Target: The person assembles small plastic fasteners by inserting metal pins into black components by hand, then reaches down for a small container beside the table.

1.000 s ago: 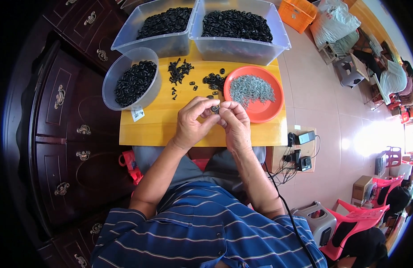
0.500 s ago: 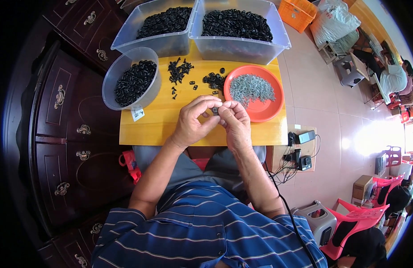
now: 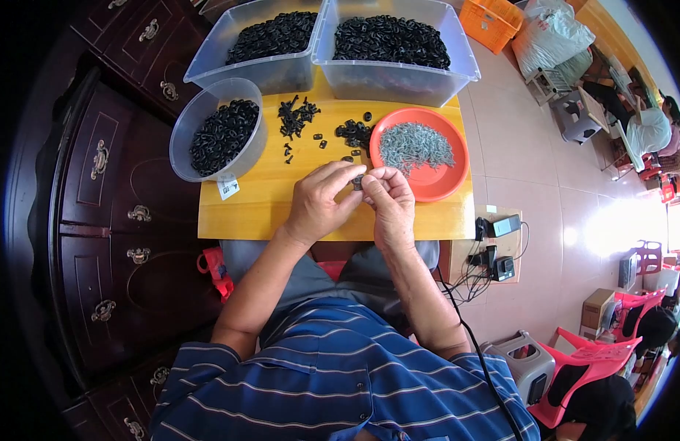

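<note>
Head view: our left hand (image 3: 318,204) has curled tighter, pinching a black part (image 3: 358,184) with our right hand (image 3: 391,206), likely steadying it; red dish (image 3: 437,183) at two o'clock.

The person wears a blue short-sleeved shirt (image 3: 310,389) crossed by thin, pale stripes, which curve over the rounded front. The left sleeve (image 3: 208,360) and right sleeve (image 3: 478,367) carry the same stripes and end near the elbows. Small, dark buttons (image 3: 360,386) run down the front towards the near edge. Beyond the shirt, plain grey trousers (image 3: 373,273) cover the thighs. The left hand (image 3: 316,206) and right hand (image 3: 393,213) are bare, as are both forearms (image 3: 255,287). A thin black cable (image 3: 476,342) passes along the right side, over the right sleeve.
</note>
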A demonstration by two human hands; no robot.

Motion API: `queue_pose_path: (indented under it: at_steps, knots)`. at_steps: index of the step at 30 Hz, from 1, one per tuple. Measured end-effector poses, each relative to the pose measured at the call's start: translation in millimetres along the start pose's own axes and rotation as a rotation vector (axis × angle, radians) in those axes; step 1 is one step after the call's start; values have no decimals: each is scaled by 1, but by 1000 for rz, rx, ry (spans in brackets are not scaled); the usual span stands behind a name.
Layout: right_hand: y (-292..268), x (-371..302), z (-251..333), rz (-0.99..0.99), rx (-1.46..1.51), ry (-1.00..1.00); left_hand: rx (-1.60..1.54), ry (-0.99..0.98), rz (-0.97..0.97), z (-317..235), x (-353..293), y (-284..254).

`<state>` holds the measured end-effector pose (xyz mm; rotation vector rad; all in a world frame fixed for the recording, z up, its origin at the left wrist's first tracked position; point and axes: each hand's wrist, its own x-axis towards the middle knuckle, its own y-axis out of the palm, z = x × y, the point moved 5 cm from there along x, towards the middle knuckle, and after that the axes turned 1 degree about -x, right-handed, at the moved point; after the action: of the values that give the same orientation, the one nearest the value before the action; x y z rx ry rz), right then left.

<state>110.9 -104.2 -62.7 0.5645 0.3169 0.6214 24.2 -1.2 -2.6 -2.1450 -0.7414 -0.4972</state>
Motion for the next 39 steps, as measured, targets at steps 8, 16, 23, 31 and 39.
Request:
queue_pose_path:
  at_steps: [8, 16, 23, 31, 39]
  knots:
    - [1, 1, -1, 15, 76, 83, -35, 3, 43, -3, 3, -5]
    - [-1, 1, -5, 33, 101, 97, -81, -38, 36, -3, 4, -5]
    - [-1, 0, -5, 25, 105, 65, -65, 1, 35, -5, 6, -5]
    - [0, -1, 0, 8, 80, 41, -150, -70, 6, -6, 2, -1]
    - [-1, 5, -4, 2, 57, 38, -200, -72, 52, 3, 7, -1]
